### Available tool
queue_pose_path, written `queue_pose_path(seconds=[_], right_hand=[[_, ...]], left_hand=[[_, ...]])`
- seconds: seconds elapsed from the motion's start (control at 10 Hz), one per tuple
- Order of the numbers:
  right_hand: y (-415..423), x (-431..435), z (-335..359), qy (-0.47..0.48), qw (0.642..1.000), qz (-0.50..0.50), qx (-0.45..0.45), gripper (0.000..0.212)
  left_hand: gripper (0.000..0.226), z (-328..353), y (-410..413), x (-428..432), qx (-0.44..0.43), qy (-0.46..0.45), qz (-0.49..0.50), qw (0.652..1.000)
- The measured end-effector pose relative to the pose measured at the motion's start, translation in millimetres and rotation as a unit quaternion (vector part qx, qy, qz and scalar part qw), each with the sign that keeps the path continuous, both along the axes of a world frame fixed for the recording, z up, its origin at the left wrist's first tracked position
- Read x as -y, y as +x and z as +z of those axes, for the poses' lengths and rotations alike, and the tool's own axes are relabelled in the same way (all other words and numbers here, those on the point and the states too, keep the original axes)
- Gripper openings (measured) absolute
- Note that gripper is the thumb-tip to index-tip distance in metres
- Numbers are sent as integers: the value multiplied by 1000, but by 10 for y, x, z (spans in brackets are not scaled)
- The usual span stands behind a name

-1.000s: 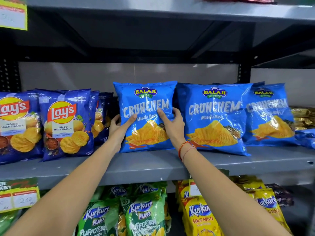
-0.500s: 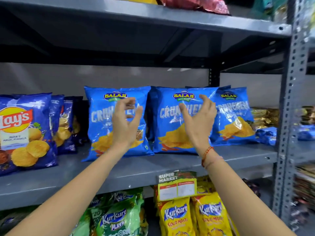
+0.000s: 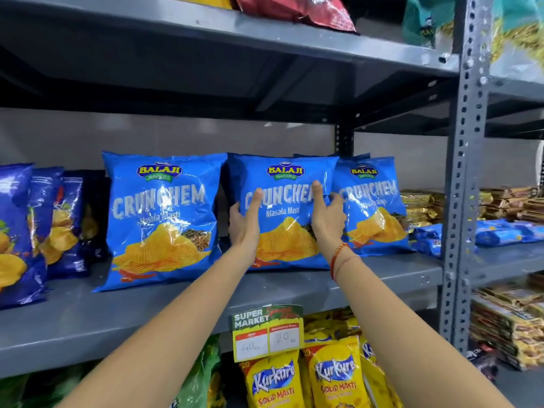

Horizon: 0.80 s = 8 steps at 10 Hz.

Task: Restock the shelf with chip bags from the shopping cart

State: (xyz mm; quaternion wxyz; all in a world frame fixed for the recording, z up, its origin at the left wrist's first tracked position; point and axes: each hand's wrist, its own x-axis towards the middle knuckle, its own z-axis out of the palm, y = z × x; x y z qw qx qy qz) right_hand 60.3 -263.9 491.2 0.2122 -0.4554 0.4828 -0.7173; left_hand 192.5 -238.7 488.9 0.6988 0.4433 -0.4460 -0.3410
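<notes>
Straightening the middle bag (image 3: 287,201) looks like the step in hand, and it goes best if both hands press evenly so the bag stands upright and square with its neighbours. The left bag (image 3: 162,219) already stands on the grey shelf (image 3: 88,316), leaning back slightly and apart from the middle one. The left hand (image 3: 244,225) clamps the middle bag's left edge, thumb on the front; the right hand (image 3: 326,216) clamps its right edge, just where it overlaps the right bag (image 3: 374,201). A light squeeze should do, since hard pressure could crush the chips. All 3 bags are glossy blue, puffy and crinkled, printed with yellow ridged chips.
</notes>
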Motion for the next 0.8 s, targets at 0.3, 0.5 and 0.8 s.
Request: queue_pose_path(seconds=[0.3, 0.5, 0.8], right_hand=[[-81, 280, -23, -71, 996, 50, 7, 43], [-29, 297, -82, -79, 997, 19, -2, 52], [-92, -41, -48, -107, 993, -40, -15, 57]], left_hand=[[69, -250, -152, -129, 125, -128, 66, 982], [68, -267, -124, -72, 155, -125, 105, 974], [68, -338, -123, -225, 220, -142, 155, 953]])
